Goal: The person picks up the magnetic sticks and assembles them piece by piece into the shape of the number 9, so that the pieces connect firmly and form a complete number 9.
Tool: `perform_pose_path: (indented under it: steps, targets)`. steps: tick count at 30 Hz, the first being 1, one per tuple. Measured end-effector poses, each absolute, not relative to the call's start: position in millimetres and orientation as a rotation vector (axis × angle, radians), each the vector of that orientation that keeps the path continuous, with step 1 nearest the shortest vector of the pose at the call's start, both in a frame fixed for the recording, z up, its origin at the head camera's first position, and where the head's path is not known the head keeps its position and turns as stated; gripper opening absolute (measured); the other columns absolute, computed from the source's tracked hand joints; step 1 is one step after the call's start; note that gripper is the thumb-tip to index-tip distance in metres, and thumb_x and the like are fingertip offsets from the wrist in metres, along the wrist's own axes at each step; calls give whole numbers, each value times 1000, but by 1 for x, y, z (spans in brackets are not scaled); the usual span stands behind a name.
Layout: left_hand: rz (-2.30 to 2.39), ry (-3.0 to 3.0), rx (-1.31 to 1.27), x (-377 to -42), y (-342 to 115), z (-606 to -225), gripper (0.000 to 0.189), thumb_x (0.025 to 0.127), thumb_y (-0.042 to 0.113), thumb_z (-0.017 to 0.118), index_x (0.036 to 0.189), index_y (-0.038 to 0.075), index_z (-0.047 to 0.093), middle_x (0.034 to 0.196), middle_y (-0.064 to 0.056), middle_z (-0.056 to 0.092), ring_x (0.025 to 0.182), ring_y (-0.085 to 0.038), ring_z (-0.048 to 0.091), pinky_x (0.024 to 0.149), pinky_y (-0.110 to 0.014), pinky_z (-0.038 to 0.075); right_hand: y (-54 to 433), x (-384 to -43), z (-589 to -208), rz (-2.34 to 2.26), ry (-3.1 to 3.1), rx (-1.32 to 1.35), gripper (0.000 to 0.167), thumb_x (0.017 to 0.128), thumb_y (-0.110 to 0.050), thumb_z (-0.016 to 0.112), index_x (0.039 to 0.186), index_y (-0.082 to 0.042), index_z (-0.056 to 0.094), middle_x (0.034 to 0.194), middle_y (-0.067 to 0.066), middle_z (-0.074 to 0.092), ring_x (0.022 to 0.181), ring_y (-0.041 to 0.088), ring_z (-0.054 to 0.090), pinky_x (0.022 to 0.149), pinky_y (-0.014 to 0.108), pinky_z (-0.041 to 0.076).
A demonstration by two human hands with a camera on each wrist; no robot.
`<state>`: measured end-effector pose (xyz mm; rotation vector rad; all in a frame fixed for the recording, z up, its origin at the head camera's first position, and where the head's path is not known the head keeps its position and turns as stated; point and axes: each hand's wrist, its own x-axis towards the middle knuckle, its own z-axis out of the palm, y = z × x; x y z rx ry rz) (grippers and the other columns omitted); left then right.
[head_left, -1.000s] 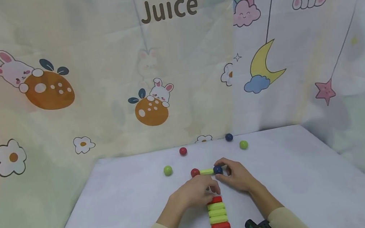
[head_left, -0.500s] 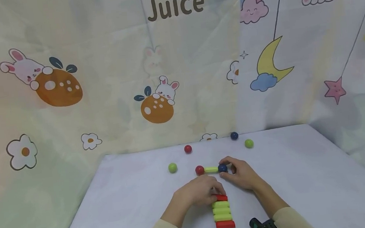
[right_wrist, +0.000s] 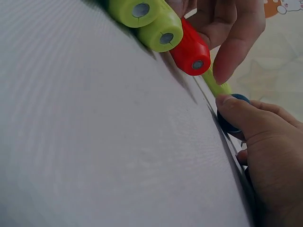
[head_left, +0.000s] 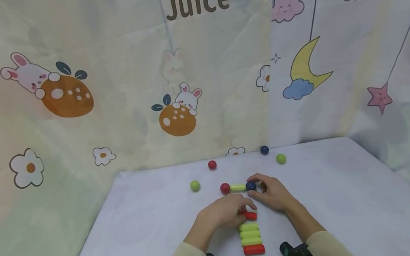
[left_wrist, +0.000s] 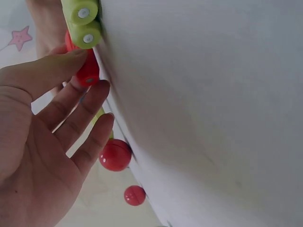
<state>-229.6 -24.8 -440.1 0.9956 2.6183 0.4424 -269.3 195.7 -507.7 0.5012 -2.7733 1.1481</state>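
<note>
Printed cloth backdrop [head_left: 124, 86] with cartoon rabbits, fruit, flowers and the word "Juice" rises behind a white-covered bench [head_left: 143, 222].

Left hand [head_left: 224, 211]: thumb and forefinger pinch a short red rod [head_left: 250, 216] by its left part. Its right end projects bare past the fingertips, a grey disc facing out in the right wrist view. Remaining fingers loosely extended, just beside the rod. Rod sits slightly askew, just beyond a row of parallel rods; whether it touches the bench, cannot tell.

Right hand [head_left: 271, 193]: fingers grip a dark blue ball [head_left: 251, 186], thumb on the near side, forefinger on the far side. Ball meets the right end of a yellow-green rod [head_left: 238, 187]; a red ball [head_left: 225, 188] meets its left end. This ball-rod-ball line lies crosswise, beyond the left hand and the pinched rod.

Row, nearest the person: three yellow-green rods [head_left: 250, 234] side by side, then a near red rod [head_left: 254, 249] closing the near end.

Loose toward the back: left green ball [head_left: 195, 185], rear red ball [head_left: 212, 165], rear blue ball [head_left: 264, 150] by the far edge, right green ball [head_left: 281, 159]. All well clear of the fingers.
</note>
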Motion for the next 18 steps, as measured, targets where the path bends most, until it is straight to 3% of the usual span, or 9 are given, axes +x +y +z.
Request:
perform_pose_path:
  steps: [9,14,18]
  targets:
    - [490,2674,1048,-232,-36,-445,36,97,12,65,126,34,65,113,12,62,102,-5,53,97,-25,50,195,-270,-508,1141,-2796,452,38,89,-33,80,124,-28,67,106,-8,64,83,14,50,71,29,43]
    - [503,2696,1072,-233,-42,-445,32,98,12,63,123,32,67,105,13,61,100,-5,53,93,-25,49,194,-271,-509,1136,-2792,448,39,89,-35,80,124,-28,67,106,-8,64,82,14,50,70,28,43]
    - [505,2739,1040,-232,-46,-444,32,98,13,62,124,31,67,116,10,64,103,-7,55,97,-28,51,195,-270,-508,1128,-2794,461,39,89,-35,80,125,-27,67,105,-8,64,82,14,50,70,28,43]
